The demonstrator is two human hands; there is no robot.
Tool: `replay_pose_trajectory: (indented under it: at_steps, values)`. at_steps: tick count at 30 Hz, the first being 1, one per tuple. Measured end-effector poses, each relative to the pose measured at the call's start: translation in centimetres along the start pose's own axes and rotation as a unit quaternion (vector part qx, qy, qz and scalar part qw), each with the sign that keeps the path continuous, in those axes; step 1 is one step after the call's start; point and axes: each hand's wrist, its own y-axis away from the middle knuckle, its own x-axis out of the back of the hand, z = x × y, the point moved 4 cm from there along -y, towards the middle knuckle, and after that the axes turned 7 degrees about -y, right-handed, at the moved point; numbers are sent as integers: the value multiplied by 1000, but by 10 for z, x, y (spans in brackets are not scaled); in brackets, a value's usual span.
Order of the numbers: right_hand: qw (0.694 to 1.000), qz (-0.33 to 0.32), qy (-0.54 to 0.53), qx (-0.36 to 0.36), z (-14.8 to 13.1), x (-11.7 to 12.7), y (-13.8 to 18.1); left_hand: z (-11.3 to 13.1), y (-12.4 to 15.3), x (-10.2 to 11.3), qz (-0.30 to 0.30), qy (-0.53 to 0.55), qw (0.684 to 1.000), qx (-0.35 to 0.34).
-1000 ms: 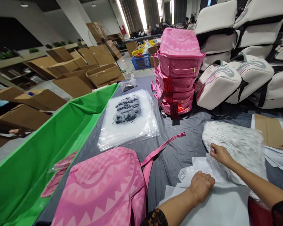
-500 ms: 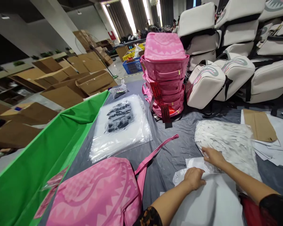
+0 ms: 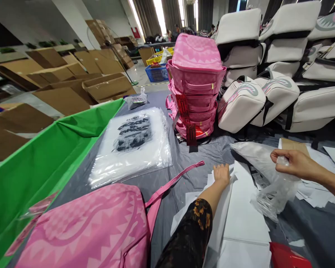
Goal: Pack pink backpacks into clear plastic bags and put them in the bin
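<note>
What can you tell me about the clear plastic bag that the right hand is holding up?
The clear plastic bag looks thin, crinkled and glossy. The right hand pinches its bunched top edge between the fingers, so it hangs lifted off the grey table cover, sagging down and to the left. It seems to hold white paper with dark marks, but I cannot read them. Its lower end hangs over the white paper sheets, on whose far edge the left hand lies flat.

Cardboard-cluttered hall, bright curtained windows [image 3: 167, 11]
</note>
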Motion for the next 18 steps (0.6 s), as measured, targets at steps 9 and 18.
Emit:
replay_pose_trajectory:
  at_steps: [9,18]
  values:
    - [997,-26,-78,-1,1,-28,10,-15,70,-8,107,-80,984,-115]
    - [996,-64,-58,15,-24,-56,10,-19,129,-47,74,4,997,-34]
